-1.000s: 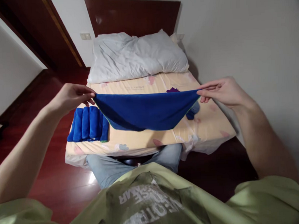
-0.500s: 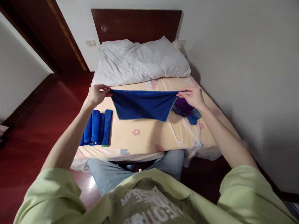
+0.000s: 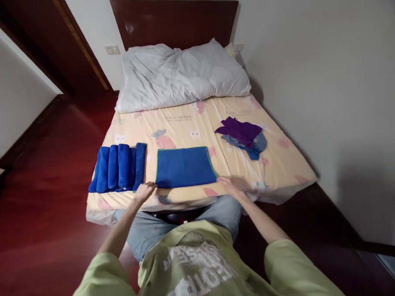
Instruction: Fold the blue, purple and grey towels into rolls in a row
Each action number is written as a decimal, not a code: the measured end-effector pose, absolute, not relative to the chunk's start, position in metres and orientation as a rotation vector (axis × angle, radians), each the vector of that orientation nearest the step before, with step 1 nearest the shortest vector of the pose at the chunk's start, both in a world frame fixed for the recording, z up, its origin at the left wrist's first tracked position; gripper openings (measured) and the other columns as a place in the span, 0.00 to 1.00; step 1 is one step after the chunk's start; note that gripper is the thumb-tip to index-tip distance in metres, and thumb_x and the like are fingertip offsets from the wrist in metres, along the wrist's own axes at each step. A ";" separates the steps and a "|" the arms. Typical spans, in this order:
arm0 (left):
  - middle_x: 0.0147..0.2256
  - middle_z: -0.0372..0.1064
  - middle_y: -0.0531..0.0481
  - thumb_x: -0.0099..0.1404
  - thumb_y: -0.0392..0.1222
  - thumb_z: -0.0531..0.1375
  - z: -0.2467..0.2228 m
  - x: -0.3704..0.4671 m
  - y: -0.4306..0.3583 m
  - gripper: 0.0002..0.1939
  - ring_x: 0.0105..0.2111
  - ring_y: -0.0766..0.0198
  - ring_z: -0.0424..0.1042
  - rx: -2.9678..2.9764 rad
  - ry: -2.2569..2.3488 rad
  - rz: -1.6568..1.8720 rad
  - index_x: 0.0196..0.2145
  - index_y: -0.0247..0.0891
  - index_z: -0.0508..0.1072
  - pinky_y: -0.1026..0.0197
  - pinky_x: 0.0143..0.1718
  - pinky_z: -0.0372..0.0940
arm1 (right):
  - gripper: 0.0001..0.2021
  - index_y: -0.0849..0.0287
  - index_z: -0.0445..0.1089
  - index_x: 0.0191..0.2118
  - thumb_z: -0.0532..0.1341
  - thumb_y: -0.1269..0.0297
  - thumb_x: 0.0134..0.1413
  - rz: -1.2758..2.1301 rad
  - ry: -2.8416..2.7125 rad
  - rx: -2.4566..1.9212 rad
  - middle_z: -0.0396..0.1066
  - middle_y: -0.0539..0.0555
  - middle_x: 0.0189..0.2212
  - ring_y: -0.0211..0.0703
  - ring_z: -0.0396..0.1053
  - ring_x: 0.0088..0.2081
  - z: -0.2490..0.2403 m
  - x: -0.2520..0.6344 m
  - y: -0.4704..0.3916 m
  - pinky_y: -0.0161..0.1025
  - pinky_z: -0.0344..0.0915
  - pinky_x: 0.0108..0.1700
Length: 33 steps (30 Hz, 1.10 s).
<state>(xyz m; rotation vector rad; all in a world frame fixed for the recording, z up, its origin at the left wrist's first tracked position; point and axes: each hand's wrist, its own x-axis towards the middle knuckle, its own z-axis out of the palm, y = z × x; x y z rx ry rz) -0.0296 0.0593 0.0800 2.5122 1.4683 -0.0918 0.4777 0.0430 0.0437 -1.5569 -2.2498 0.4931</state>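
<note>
A blue towel [image 3: 185,167] with green edging lies flat as a rectangle on the bed, its long near edge toward me. My left hand [image 3: 146,191] pinches its near left corner, and my right hand [image 3: 231,186] pinches the near right corner. Left of it, close to my left hand, several rolled blue towels [image 3: 119,167] lie side by side. To the right is a loose heap of cloths, a purple cloth [image 3: 240,130] on top and grey-blue cloths [image 3: 259,142] beneath it.
The bed [image 3: 179,127] wears a pale peach patterned sheet. A rumpled white quilt [image 3: 183,76] lies across its far end, before a dark wooden headboard [image 3: 176,23]. A white wall [image 3: 314,93] runs along the right, and dark red floor [image 3: 47,182] along the left.
Both hands have come down and toward me with the blue towel, which hung in the air and now lies flat on the sheet. The purple cloth heap is fully uncovered.
</note>
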 end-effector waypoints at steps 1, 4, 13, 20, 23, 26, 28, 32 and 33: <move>0.38 0.75 0.43 0.69 0.32 0.56 0.063 -0.026 0.046 0.10 0.41 0.56 0.76 2.499 1.478 -0.148 0.37 0.37 0.78 0.63 0.34 0.66 | 0.17 0.54 0.81 0.42 0.57 0.77 0.56 0.497 -2.279 -1.601 0.81 0.55 0.43 0.45 0.78 0.45 0.027 0.472 0.028 0.40 0.76 0.51; 0.41 0.75 0.42 0.72 0.35 0.55 0.032 -0.022 0.022 0.10 0.45 0.55 0.75 2.474 1.586 -0.091 0.41 0.38 0.78 0.61 0.40 0.67 | 0.19 0.55 0.79 0.46 0.55 0.78 0.57 0.401 -2.299 -1.803 0.79 0.57 0.47 0.44 0.78 0.46 -0.002 0.462 0.001 0.38 0.75 0.49; 0.42 0.75 0.44 0.74 0.39 0.54 0.022 -0.032 0.012 0.12 0.45 0.57 0.75 2.376 1.686 0.011 0.43 0.40 0.79 0.63 0.37 0.64 | 0.12 0.57 0.79 0.40 0.56 0.70 0.61 0.287 -2.252 -1.922 0.77 0.56 0.43 0.42 0.76 0.41 0.006 0.460 -0.006 0.34 0.69 0.44; 0.41 0.75 0.44 0.73 0.38 0.53 0.033 -0.028 -0.014 0.14 0.41 0.58 0.76 2.368 1.590 -0.056 0.43 0.40 0.79 0.63 0.38 0.66 | 0.12 0.56 0.78 0.40 0.57 0.70 0.60 0.433 -2.303 -1.966 0.78 0.55 0.44 0.42 0.76 0.40 0.018 0.465 -0.028 0.33 0.66 0.40; 0.42 0.76 0.45 0.69 0.37 0.54 0.038 -0.030 -0.009 0.14 0.42 0.58 0.77 2.319 1.505 -0.101 0.43 0.42 0.80 0.63 0.37 0.67 | 0.12 0.56 0.79 0.38 0.58 0.73 0.56 0.650 -2.302 -1.955 0.79 0.54 0.41 0.41 0.77 0.40 0.020 0.472 -0.021 0.33 0.68 0.43; 0.41 0.78 0.46 0.68 0.38 0.54 0.042 -0.034 0.018 0.15 0.40 0.58 0.78 2.239 1.442 -0.069 0.41 0.43 0.81 0.62 0.38 0.68 | 0.12 0.57 0.80 0.37 0.59 0.73 0.55 0.835 -2.166 -1.928 0.80 0.54 0.36 0.42 0.77 0.39 0.025 0.477 0.006 0.34 0.70 0.45; 0.40 0.79 0.46 0.68 0.40 0.52 0.044 -0.035 0.048 0.17 0.38 0.59 0.78 2.189 1.471 0.067 0.43 0.42 0.81 0.61 0.41 0.70 | 0.12 0.57 0.80 0.40 0.58 0.71 0.58 0.820 -1.991 -1.908 0.81 0.55 0.37 0.43 0.78 0.39 0.029 0.476 0.035 0.36 0.71 0.46; 0.41 0.79 0.42 0.68 0.41 0.51 0.045 -0.028 0.128 0.18 0.38 0.58 0.79 2.086 1.618 0.356 0.45 0.36 0.80 0.59 0.45 0.71 | 0.14 0.60 0.78 0.47 0.56 0.69 0.61 0.754 -1.659 -1.882 0.80 0.59 0.44 0.43 0.78 0.42 0.032 0.459 0.111 0.37 0.73 0.48; 0.42 0.79 0.41 0.68 0.41 0.52 0.044 -0.024 0.149 0.18 0.38 0.57 0.79 2.059 1.668 0.391 0.45 0.35 0.79 0.59 0.45 0.71 | 0.15 0.61 0.77 0.47 0.56 0.70 0.61 0.752 -1.594 -1.899 0.80 0.59 0.46 0.43 0.78 0.43 0.031 0.453 0.131 0.37 0.74 0.48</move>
